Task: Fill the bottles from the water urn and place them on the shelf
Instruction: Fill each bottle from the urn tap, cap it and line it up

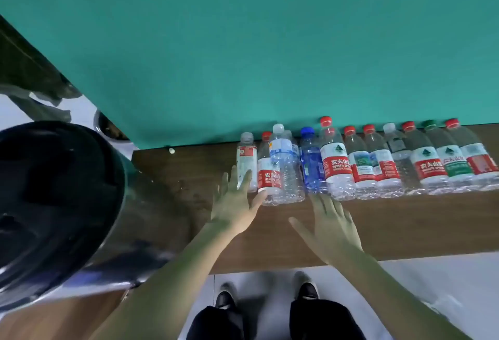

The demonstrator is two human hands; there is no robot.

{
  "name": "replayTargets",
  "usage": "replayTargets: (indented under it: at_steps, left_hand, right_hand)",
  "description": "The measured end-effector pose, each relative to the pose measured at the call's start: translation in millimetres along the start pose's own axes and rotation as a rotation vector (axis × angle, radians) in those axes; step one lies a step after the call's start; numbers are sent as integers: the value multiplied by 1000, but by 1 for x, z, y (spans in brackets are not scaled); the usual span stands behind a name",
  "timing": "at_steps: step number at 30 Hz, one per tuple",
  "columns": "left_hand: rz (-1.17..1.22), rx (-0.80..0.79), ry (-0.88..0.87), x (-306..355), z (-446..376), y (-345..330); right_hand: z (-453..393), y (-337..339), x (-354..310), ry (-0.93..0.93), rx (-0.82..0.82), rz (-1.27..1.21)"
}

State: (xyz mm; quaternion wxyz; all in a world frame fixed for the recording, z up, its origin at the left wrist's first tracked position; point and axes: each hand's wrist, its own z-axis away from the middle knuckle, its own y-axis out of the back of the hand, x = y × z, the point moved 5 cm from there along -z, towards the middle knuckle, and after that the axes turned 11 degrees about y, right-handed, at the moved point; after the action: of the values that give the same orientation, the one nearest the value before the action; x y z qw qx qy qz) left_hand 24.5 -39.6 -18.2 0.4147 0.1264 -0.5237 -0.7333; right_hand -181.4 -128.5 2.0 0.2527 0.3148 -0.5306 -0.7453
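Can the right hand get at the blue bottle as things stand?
Probably yes. The right hand is open, its fingertips just short of the blue bottle, with bare table between. Neighbouring bottles crowd both sides, so the grip may be tight.

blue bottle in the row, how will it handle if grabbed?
The blue bottle looks like thin ribbed plastic, so it probably dents under a firm squeeze. It stands tall and narrow, packed between other bottles, so a sideways push could tip it or its neighbours.
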Motion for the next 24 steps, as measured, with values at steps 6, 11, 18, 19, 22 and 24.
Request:
replayTargets:
  at_steps: [6,11,18,19,22,24]
  left_hand:
    - [148,210,-113,-13,-32,-44]
    - [260,348,-177,-13,-49,-61]
    - [396,603,-273,-29,-47,-68]
    - [408,639,-276,-34,-44,-69]
    - [429,741,-250,-52,-21,-78]
    - [446,773,-214,-67,10,-93]
  right_hand:
    - [-6,-87,10,95,85,35]
    - [-14,-119,3,260,258,95]
    - [-13,-138,-12,346,443,75]
    - [-11,-139,-14,361,460,70]
    - [0,-144,-21,384,439,81]
    - [14,-151,-27,395,425,92]
